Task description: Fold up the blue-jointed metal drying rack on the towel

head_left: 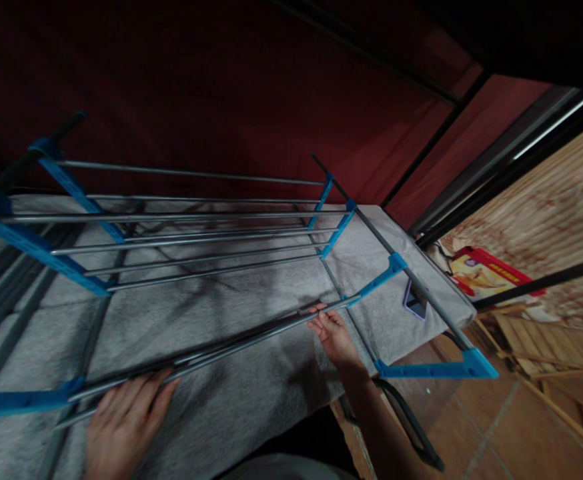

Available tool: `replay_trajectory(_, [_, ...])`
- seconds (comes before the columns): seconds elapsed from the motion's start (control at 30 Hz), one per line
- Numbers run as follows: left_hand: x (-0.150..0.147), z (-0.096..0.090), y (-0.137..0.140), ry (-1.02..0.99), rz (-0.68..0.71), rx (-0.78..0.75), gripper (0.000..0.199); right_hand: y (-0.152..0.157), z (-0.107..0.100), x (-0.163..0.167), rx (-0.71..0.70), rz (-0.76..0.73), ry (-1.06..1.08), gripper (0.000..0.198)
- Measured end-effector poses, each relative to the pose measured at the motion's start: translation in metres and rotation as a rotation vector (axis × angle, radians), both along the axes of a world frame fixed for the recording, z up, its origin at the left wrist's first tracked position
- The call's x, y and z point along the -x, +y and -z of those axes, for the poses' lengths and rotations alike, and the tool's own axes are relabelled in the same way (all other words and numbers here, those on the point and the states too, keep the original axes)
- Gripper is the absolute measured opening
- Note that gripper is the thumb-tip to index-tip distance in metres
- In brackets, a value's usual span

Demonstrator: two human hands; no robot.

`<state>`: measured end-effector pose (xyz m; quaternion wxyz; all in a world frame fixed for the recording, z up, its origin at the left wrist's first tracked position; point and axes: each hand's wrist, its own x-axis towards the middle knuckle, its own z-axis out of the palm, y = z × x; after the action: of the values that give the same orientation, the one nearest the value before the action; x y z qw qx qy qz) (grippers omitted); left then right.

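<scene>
A rack of dark grey poles, blue plastic brackets (434, 370) and thin metal tubes lies on its side on a grey cloth. My left hand (126, 423) is at lower left, with its fingers over two metal tubes (251, 339) that run side by side. At the right end of these tubes, my right hand (334, 333) pinches one between thumb and fingers, close to a blue bracket (376, 280). That tube's end meets or overlaps the bracket; whether it sits in a hole is unclear. Behind, several tubes (196, 217) span between left and right brackets.
The grey cloth (271, 393) covers the surface under the rack. A phone (415, 300) lies on it at right. Beyond are a red and yellow box (491, 272) and slatted wooden furniture (541, 340) on a tiled floor (481, 407). Dark red fabric (196, 87) hangs behind.
</scene>
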<state>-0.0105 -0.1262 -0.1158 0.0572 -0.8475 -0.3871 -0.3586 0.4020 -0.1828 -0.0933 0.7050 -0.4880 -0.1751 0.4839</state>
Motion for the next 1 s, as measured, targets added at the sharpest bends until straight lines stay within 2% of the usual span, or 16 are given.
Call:
replay_trajectory(0.1, [0.002, -0.001, 0.0, 0.125, 0.038, -0.138, 0.019, 0.0, 0.001, -0.001, 0.009, 0.005, -0.005, 0.026])
replay_trajectory(0.3, [0.002, 0.001, 0.0, 0.1, 0.011, -0.163, 0.02, 0.0, 0.002, -0.002, 0.018, 0.018, -0.003, 0.031])
replay_trajectory(0.47, [-0.008, -0.011, -0.01, 0.088, -0.049, -0.139, 0.02, -0.007, 0.004, -0.006, 0.025, 0.025, -0.002, 0.026])
replay_trajectory(0.6, [-0.015, -0.02, -0.016, 0.118, -0.105, -0.05, 0.015, -0.009, 0.009, -0.008, 0.058, 0.021, 0.0, 0.025])
replay_trajectory(0.77, [-0.018, -0.02, -0.022, 0.125, -0.167, 0.004, 0.017, -0.008, 0.011, 0.003, 0.058, -0.064, -0.041, 0.025])
replay_trajectory(1.0, [-0.019, -0.02, -0.024, 0.132, -0.177, 0.039, 0.018, -0.007, 0.012, 0.008, 0.093, -0.028, -0.11, 0.026])
